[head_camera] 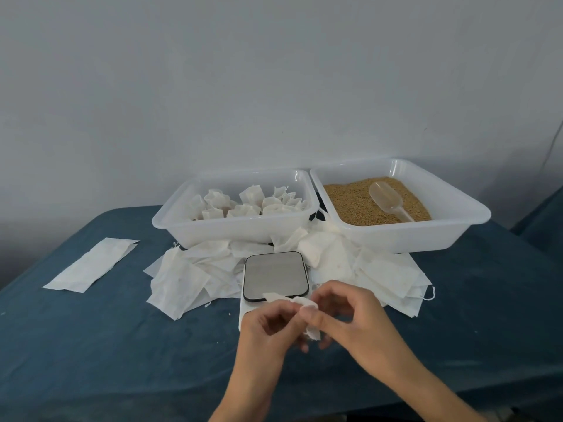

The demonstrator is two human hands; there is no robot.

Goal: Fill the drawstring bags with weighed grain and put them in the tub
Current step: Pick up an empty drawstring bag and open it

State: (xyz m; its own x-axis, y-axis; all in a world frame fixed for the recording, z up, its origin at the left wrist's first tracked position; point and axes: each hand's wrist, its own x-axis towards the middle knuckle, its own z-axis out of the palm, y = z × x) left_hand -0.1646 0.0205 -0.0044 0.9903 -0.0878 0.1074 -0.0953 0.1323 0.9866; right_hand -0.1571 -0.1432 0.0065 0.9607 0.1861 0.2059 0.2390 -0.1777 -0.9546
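My left hand [268, 322] and my right hand [347, 312] both pinch a small white drawstring bag [306, 304] just in front of the scale [275, 275], whose grey plate is bare. Behind it on the left stands a white tub [225, 231] holding several filled, tied bags [246, 204]. On the right a second white tub [408, 236] is filled with brown grain [350, 202], and a clear plastic scoop [388, 199] lies on the grain. Empty flat bags [189, 275] lie heaped around the scale.
A blue cloth [91, 345] covers the table. A flat white sheet or packet [91, 264] lies apart at the left. More empty bags [387, 275] spread right of the scale. A grey wall rises behind the tubs.
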